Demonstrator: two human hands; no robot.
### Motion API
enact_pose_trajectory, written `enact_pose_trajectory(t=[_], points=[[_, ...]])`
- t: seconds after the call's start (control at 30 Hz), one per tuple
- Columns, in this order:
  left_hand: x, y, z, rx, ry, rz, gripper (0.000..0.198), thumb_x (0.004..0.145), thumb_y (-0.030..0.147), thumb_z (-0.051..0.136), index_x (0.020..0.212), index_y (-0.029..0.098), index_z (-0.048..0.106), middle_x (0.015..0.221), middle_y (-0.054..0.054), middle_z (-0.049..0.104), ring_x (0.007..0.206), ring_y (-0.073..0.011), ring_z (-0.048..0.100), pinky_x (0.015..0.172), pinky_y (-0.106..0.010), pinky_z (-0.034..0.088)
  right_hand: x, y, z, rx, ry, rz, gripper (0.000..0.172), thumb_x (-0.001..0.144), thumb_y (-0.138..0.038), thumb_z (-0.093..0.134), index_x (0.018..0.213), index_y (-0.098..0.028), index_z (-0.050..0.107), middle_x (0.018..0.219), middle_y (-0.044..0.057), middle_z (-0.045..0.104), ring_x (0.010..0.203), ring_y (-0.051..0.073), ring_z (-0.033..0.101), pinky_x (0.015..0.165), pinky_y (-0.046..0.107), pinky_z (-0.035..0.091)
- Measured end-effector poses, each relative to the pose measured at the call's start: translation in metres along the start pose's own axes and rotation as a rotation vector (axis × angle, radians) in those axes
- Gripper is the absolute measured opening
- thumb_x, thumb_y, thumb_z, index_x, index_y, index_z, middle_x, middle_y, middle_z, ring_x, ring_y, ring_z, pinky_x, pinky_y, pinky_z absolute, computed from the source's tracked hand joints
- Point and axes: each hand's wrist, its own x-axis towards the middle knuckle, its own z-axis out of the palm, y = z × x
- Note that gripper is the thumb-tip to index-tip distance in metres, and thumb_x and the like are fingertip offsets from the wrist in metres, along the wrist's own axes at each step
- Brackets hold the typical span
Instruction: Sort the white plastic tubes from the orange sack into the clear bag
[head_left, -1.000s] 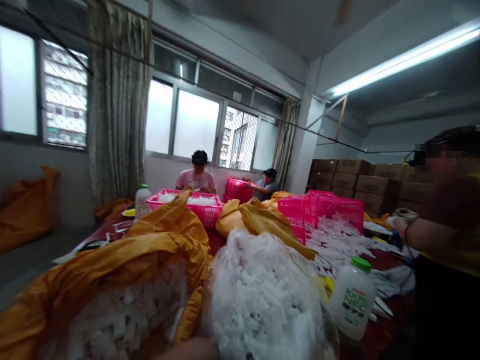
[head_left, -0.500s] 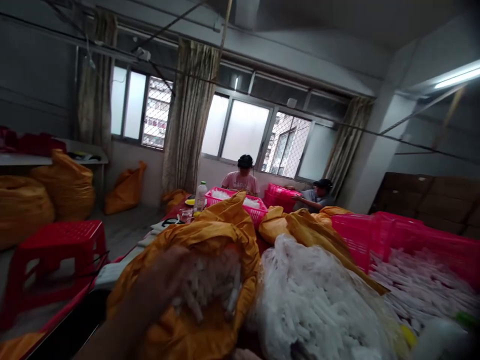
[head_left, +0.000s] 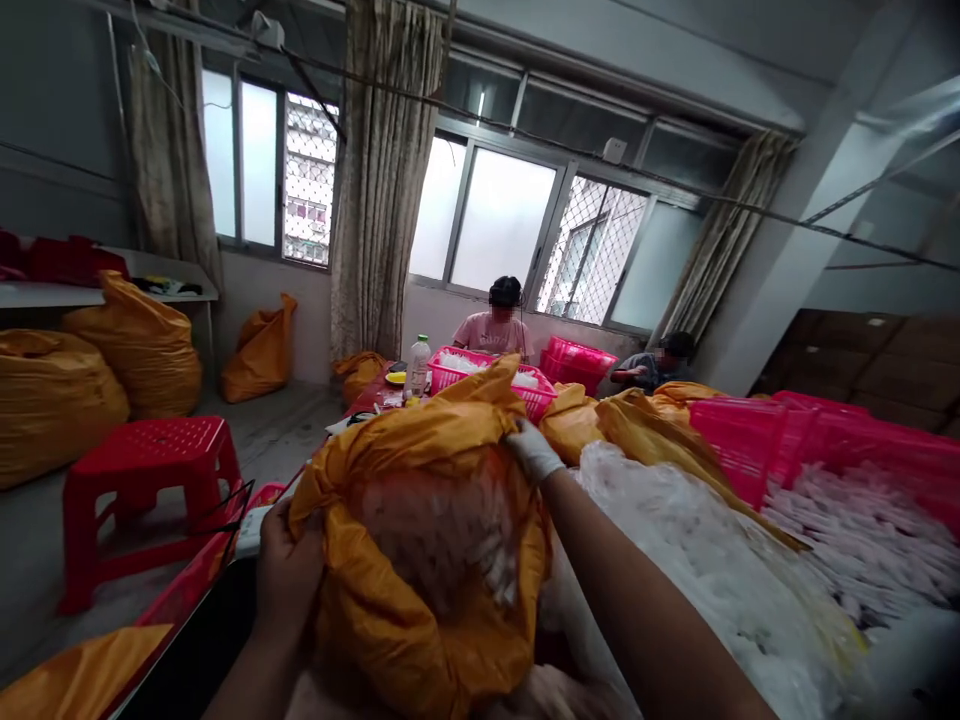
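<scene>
The orange sack [head_left: 427, 625] is right in front of me at the near end of the long counter [head_left: 191, 590], its mouth pulled open on a packed mass of small white plastic pieces [head_left: 439, 530]. My left hand [head_left: 289, 570] is bare, and its fingers [head_left: 281, 545] are closed on the sack's rim at the left side. My right hand [head_left: 534, 450] wears a white glove, and its fingers [head_left: 517, 432] pinch the rim at the top, just under the folded flap.

Just beside the sack, my right forearm lies over a clear plastic bag [head_left: 697, 540] full of white pieces. Farther right, a pink basket [head_left: 739, 445] stands by a spread of white pieces [head_left: 862, 540]. Down the counter, a co-worker in a pink shirt [head_left: 495, 330] sits behind another pink basket [head_left: 487, 375], with a plastic bottle [head_left: 418, 367] near it. A second co-worker [head_left: 652, 370] sits beside stacked pink crates [head_left: 574, 365]. On the floor to my left are a red plastic stool [head_left: 146, 480] and stuffed orange sacks [head_left: 60, 400]. Cardboard boxes [head_left: 847, 360] are stacked at the right.
</scene>
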Motion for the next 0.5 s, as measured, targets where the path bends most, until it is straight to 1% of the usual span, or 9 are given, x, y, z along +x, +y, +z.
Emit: enact_pose_trajectory(t=[0.07, 0.1, 0.17, 0.23, 0.3, 0.37, 0.4, 0.43, 0.5], points=[[-0.003, -0.001, -0.001, -0.049, 0.046, 0.002, 0.045, 0.082, 0.049, 0.046, 0.118, 0.023, 0.041, 0.109, -0.006, 0.059, 0.101, -0.0237, 0.060, 0.084, -0.033, 0.051, 0.010, -0.009, -0.007, 0.080, 0.037, 0.040, 0.045, 0.081, -0.025, 0.040, 0.123, -0.012, 0.048, 0.104, 0.011, 0.067, 0.090, 0.020, 0.066, 0.079, 0.033, 0.054], [-0.005, -0.002, -0.001, -0.025, 0.043, 0.019, 0.045, 0.081, 0.048, 0.047, 0.118, 0.023, 0.041, 0.109, -0.005, 0.058, 0.101, -0.0235, 0.060, 0.085, -0.033, 0.050, 0.013, -0.013, -0.015, 0.109, 0.042, 0.050, 0.048, 0.080, -0.026, 0.040, 0.126, -0.013, 0.045, 0.112, 0.011, 0.064, 0.096, 0.019, 0.064, 0.083, 0.034, 0.053], [-0.007, -0.005, 0.000, 0.111, -0.010, 0.066, 0.042, 0.080, 0.044, 0.048, 0.116, 0.024, 0.042, 0.110, -0.005, 0.059, 0.100, -0.0241, 0.059, 0.085, -0.034, 0.049, 0.022, -0.019, -0.036, 0.168, 0.008, 0.055, 0.049, 0.073, -0.026, 0.050, 0.121, -0.015, 0.050, 0.119, 0.009, 0.062, 0.104, 0.020, 0.061, 0.091, 0.035, 0.049], [-0.011, -0.008, 0.000, 0.312, -0.145, 0.121, 0.035, 0.077, 0.035, 0.048, 0.111, 0.025, 0.046, 0.107, -0.004, 0.061, 0.097, -0.0245, 0.060, 0.085, -0.034, 0.049, 0.036, -0.024, -0.055, 0.266, 0.012, 0.057, 0.041, 0.067, -0.028, 0.058, 0.107, -0.015, 0.059, 0.113, 0.009, 0.064, 0.104, 0.022, 0.060, 0.092, 0.037, 0.048], [-0.019, -0.010, 0.001, 0.481, -0.407, 0.217, 0.027, 0.071, 0.022, 0.048, 0.097, 0.026, 0.052, 0.098, -0.003, 0.065, 0.091, -0.0235, 0.062, 0.083, -0.033, 0.049, 0.059, -0.029, -0.062, 0.332, 0.107, 0.047, 0.035, 0.070, -0.032, 0.057, 0.101, -0.016, 0.060, 0.106, 0.009, 0.066, 0.099, 0.023, 0.062, 0.088, 0.040, 0.050], [-0.030, -0.010, 0.005, 0.593, -0.728, 0.344, 0.025, 0.063, 0.012, 0.047, 0.082, 0.026, 0.056, 0.088, -0.002, 0.067, 0.085, -0.0221, 0.062, 0.078, -0.031, 0.049, 0.089, -0.034, -0.050, 0.244, 0.154, 0.008, 0.036, 0.077, -0.035, 0.051, 0.107, -0.016, 0.057, 0.107, 0.010, 0.065, 0.099, 0.022, 0.063, 0.088, 0.040, 0.049], [-0.035, -0.009, 0.008, 0.643, -0.856, 0.391, 0.026, 0.061, 0.010, 0.047, 0.079, 0.025, 0.057, 0.086, -0.002, 0.068, 0.083, -0.0219, 0.063, 0.077, -0.031, 0.049, 0.105, -0.036, -0.036, 0.112, 0.101, -0.007, 0.041, 0.080, -0.036, 0.049, 0.115, -0.015, 0.054, 0.113, 0.011, 0.064, 0.104, 0.022, 0.061, 0.091, 0.040, 0.047], [-0.038, -0.008, 0.011, 0.689, -0.945, 0.416, 0.028, 0.059, 0.008, 0.048, 0.078, 0.025, 0.059, 0.087, -0.003, 0.068, 0.083, -0.0219, 0.063, 0.076, -0.031, 0.049, 0.120, -0.038, -0.019, -0.061, 0.010, -0.011, 0.047, 0.082, -0.037, 0.048, 0.123, -0.014, 0.049, 0.121, 0.012, 0.060, 0.110, 0.022, 0.057, 0.096, 0.038, 0.044], [-0.041, -0.006, 0.016, 0.750, -1.026, 0.419, 0.032, 0.059, 0.006, 0.050, 0.083, 0.024, 0.061, 0.092, -0.004, 0.070, 0.086, -0.0219, 0.064, 0.077, -0.030, 0.049, 0.142, -0.039, 0.023, -0.397, -0.195, 0.027, 0.064, 0.082, -0.042, 0.055, 0.136, -0.013, 0.037, 0.137, 0.014, 0.047, 0.125, 0.024, 0.045, 0.105, 0.038, 0.035]])
